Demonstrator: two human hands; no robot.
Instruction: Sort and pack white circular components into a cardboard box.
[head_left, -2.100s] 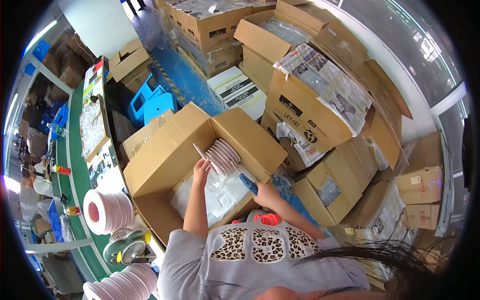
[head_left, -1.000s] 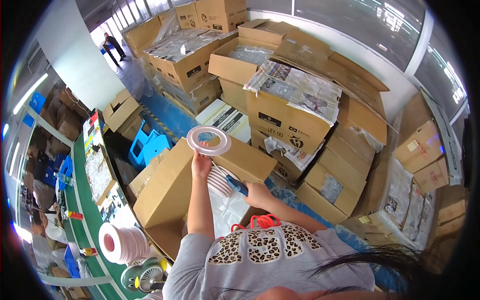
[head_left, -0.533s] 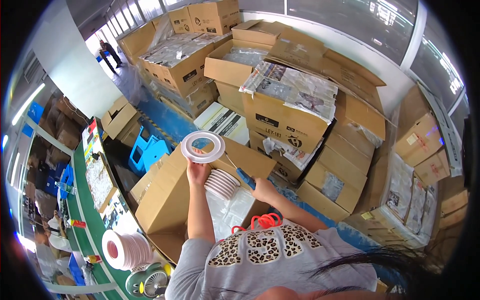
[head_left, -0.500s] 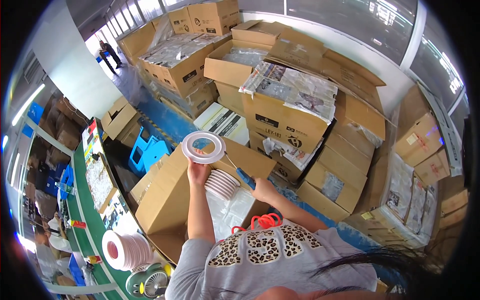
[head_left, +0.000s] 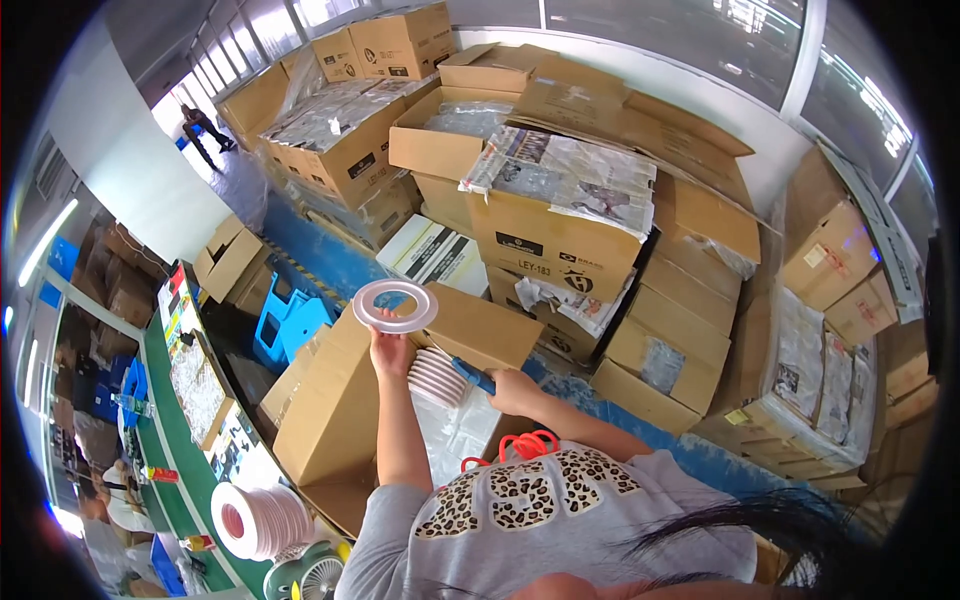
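A flat white ring [head_left: 412, 321] is held up over an open cardboard box [head_left: 325, 405], its near edge pinched by my left hand [head_left: 388, 355]. My right hand [head_left: 516, 392] is wrapped round the blue handle of a screwdriver [head_left: 472, 374]. Its thin shaft points up and left, with the end just below the ring's right edge; whether it touches cannot be told. Inside the box, under both hands, a row of similar white rings [head_left: 440, 378] stands packed together. Beside them, clear plastic wrapping [head_left: 440, 425] covers part of the contents.
Left of me runs a green work surface [head_left: 175, 465] with a stack of white rings [head_left: 258, 522] and a small fan [head_left: 318, 575]. A blue plastic stool [head_left: 285, 320] stands beyond the box. Stacked cartons [head_left: 555, 235] fill the far and right sides. Far left, a person [head_left: 205, 135] is near the doorway.
The ring has tilted to a flatter angle and shifted a little left and down. My right hand has lowered the screwdriver, so its end has dropped from beside the ring to below its edge.
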